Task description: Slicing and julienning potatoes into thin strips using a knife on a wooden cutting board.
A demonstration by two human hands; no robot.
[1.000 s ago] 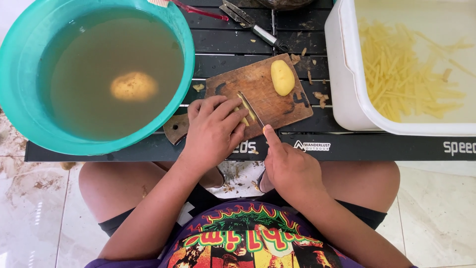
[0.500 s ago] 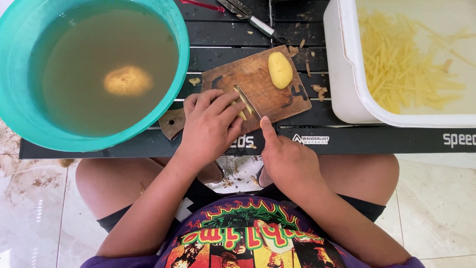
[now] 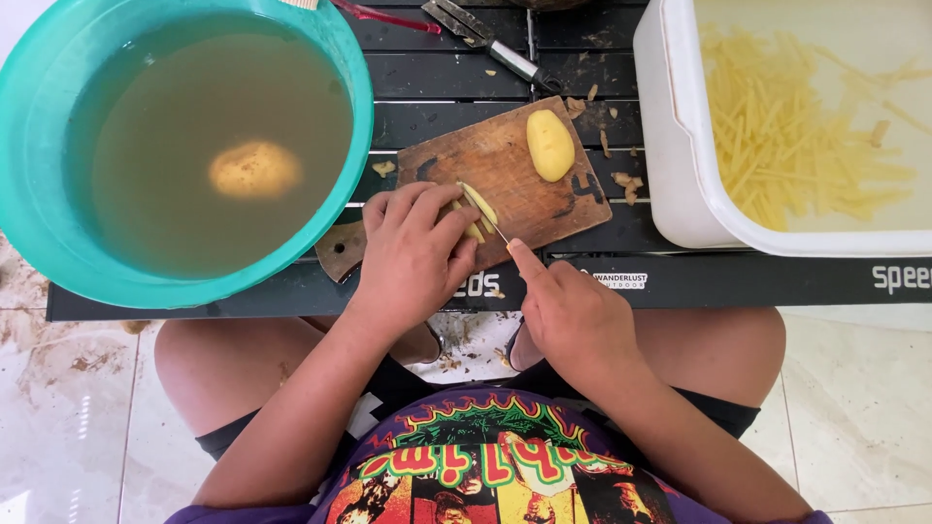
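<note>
My left hand [image 3: 413, 257] presses down on a yellow potato slice [image 3: 478, 206] at the near edge of a wooden cutting board [image 3: 505, 180]. My right hand [image 3: 568, 311] grips a knife [image 3: 485, 215], forefinger laid along its back, the thin blade seen edge-on against the slice beside my left fingertips. Half a peeled potato [image 3: 549, 145] lies on the far part of the board.
A teal basin [image 3: 184, 146] of cloudy water with one potato [image 3: 254, 168] in it stands at the left on the dark slatted table [image 3: 582, 58]. A white tub [image 3: 680, 146] of cut potato sticks in water stands at the right. A peeler [image 3: 490, 41] lies at the far edge.
Both hands have stayed on the board; the knife has shifted slightly along the slice. The view has drifted a little.
</note>
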